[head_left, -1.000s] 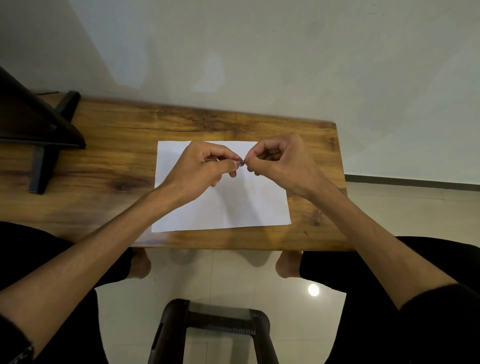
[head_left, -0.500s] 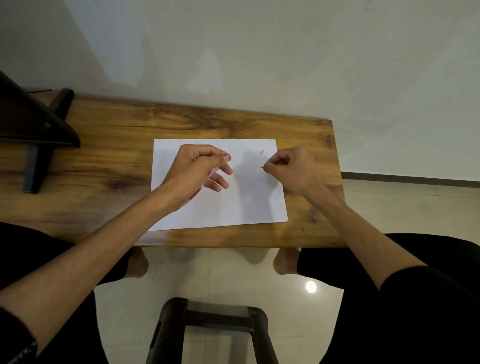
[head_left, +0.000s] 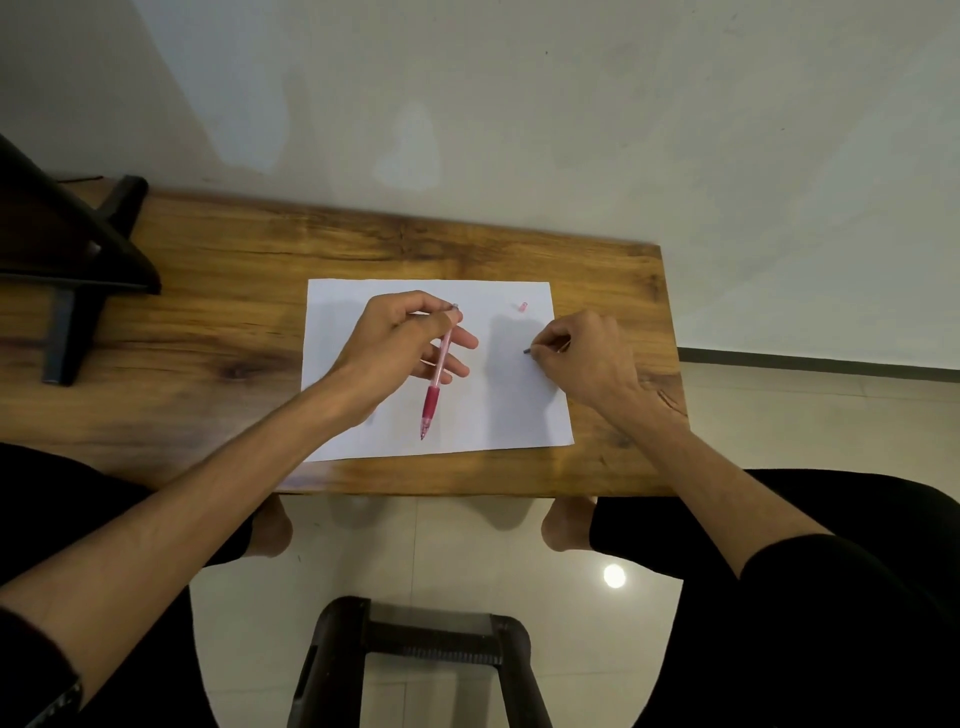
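The sheet of paper (head_left: 498, 415) lies on the table (head_left: 208, 322); the pen (head_left: 435, 379) hangs above its left half; the small cap (head_left: 522, 306) lies near its far right corner.

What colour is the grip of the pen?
The pen has a deep pink grip, clearest in the head view.

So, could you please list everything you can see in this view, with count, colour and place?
table: one, brown wood, against the wall
paper sheet: one, white, flat on the table's middle
pen: one, pink with a red lower section, over the paper sheet, tip towards the person
small cap: one, pink, on the paper sheet's far right corner
thin piece: one, dark, poking from the right grip; too small to identify
stand: one, black, table's far left
frame: one, black, on the floor nearest the person
feet: two, bare, under the table's near edge
left grip: one bare hand, pinches the pen's top end
right grip: one bare hand, pinches the thin piece
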